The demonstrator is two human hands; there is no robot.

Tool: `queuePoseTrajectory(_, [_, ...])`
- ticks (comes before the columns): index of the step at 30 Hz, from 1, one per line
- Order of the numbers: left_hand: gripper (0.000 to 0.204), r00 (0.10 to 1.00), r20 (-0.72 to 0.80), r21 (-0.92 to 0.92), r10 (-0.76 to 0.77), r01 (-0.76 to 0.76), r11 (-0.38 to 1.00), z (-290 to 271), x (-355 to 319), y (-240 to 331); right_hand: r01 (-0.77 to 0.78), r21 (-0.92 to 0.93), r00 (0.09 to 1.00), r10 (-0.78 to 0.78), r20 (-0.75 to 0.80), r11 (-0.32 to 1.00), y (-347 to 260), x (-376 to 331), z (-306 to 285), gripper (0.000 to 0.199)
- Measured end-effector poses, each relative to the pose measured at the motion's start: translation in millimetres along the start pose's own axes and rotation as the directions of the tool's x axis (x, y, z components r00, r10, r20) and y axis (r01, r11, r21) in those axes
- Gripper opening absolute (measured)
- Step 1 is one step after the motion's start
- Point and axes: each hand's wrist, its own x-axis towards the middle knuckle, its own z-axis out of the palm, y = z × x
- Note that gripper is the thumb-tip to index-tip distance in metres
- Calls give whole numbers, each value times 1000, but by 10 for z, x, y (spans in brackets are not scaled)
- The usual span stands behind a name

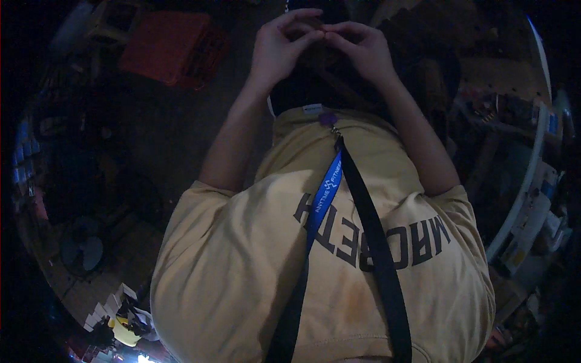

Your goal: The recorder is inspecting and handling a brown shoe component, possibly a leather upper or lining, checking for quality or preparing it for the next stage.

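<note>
A red crate (172,45) lies on the dim floor at the upper left. Right of it, the left hand (279,51) curls its fingers, fingertips meeting those of the right hand (362,51), also curled. Whatever they pinch is too dark to tell. Below hangs a blue-and-black lanyard (330,187) over a yellow shirt (242,266).

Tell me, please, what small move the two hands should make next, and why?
Probably raise both hands slightly toward better light. The left hand and right hand meet fingertip to fingertip over dark ground above the yellow shirt, pinching together, but whatever lies between them is too dim and small to make out.
</note>
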Motion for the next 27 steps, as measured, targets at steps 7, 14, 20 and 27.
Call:
queuePoseTrajectory(7, [43, 990, -114, 339, -87, 121, 933, -16, -3, 45, -83, 128, 996, 80, 28, 988, -57, -8, -34, 22])
queuePoseTrajectory(14, [41, 992, -123, 5, 4, -3, 1000, 112, -20, -119, -73, 202, 997, 69, 30, 977, -2, -9, -33, 22])
queuePoseTrajectory(20, [37, 998, -65, -43, 7, -10, 999, 70, -1, -203, -4, 93, 999, 7, -40, 996, 28, -1, 9, 24])
queuePoseTrajectory(27, [36, 998, -54, -76, -35, 31, 997, 58, 0, -193, -38, 107, 999, 42, -35, 994, 22, -24, 19, 26])
